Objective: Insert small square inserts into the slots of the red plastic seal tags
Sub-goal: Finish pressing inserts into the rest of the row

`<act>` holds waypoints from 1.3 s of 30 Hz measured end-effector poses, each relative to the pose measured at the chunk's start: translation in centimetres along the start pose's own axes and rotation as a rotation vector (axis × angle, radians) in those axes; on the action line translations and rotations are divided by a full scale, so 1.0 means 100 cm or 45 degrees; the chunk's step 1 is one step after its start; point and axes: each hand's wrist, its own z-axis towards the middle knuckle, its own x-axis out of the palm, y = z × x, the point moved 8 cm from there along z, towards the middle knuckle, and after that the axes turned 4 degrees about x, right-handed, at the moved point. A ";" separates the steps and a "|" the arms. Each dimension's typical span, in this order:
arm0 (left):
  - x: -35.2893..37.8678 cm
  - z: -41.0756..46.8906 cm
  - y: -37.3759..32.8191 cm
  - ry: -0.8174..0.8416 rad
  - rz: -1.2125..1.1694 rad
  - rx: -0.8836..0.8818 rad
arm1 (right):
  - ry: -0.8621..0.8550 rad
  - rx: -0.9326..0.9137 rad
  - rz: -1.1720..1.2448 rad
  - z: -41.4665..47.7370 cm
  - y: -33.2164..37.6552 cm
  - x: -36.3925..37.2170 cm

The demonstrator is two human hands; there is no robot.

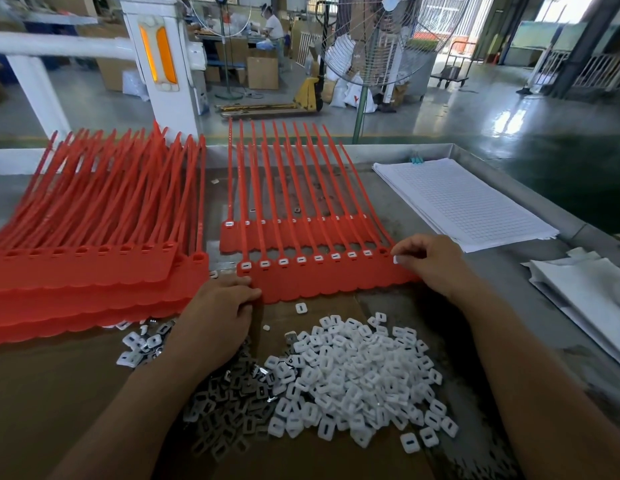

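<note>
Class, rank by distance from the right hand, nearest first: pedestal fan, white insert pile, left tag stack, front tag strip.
1. front tag strip, beneath
2. white insert pile, table front
3. left tag stack, far left
4. pedestal fan, behind table

No legible text (paper sheets (pixel 464 202) merely gridded)

Insert pile (pixel 353 375) before tag strip (pixel 319 282), tag stack (pixel 93 268) left, paper pad (pixel 468 202) right

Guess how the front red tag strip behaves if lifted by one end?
Probably floppy: the strip is a thin sheet with long slender tails. Likely light and apt to slide: the left hand presses it down while the right hand pinches an insert beside it.
</note>
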 end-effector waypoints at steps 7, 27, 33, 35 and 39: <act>0.000 0.000 -0.001 -0.002 -0.013 -0.008 | -0.081 0.071 0.024 0.021 -0.008 0.006; 0.000 -0.001 -0.001 -0.014 -0.030 -0.020 | 0.079 0.214 0.076 0.039 -0.021 0.026; -0.001 -0.002 -0.001 -0.015 -0.034 -0.026 | 0.123 0.304 0.094 0.045 -0.021 0.026; -0.001 -0.002 -0.001 -0.012 -0.048 -0.027 | 0.143 0.370 0.049 0.048 -0.020 0.025; -0.002 -0.001 -0.002 -0.013 -0.042 -0.020 | 0.182 0.439 -0.022 0.052 -0.014 0.024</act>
